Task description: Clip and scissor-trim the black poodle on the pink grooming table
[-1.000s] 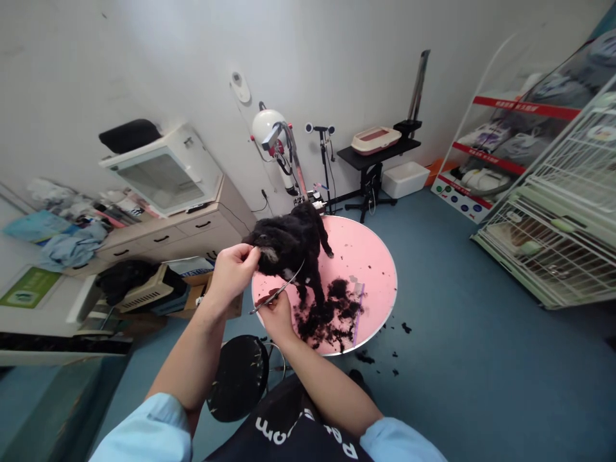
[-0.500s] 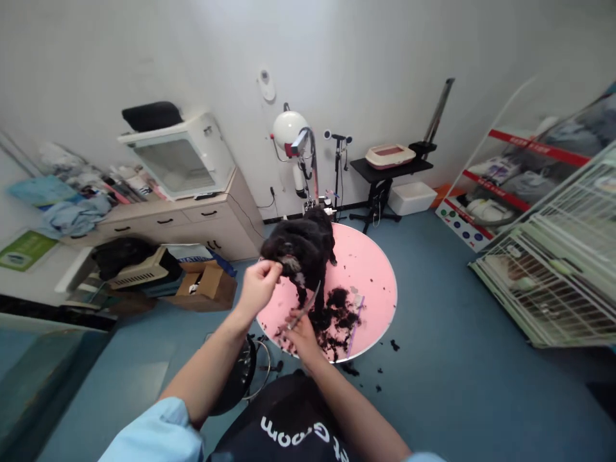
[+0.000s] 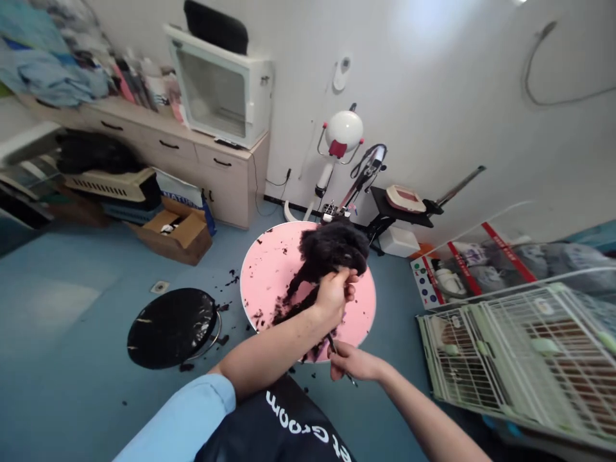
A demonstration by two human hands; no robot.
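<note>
A small black curly dog (image 3: 327, 250) stands on a round pink grooming table (image 3: 269, 269). My left hand (image 3: 334, 295) reaches across the table and is closed on the dog's fur near its head. My right hand (image 3: 353, 360) is closed on a pair of scissors (image 3: 337, 350) just below the left hand, at the table's near edge. Clumps of cut black fur (image 3: 289, 314) lie on the pink top under my left forearm.
A black round stool (image 3: 171, 327) stands left of the table, with fur bits on the blue floor. A white wire cage (image 3: 524, 353) is at the right. A drawer cabinet (image 3: 192, 160), a cardboard box (image 3: 176, 234), a dryer stand (image 3: 341, 138) and a black side table (image 3: 404, 212) line the wall.
My view has swung left and round the table. The dog has turned, and my left hand now holds it from the right side. The scissors hand has dropped to the table's near edge.
</note>
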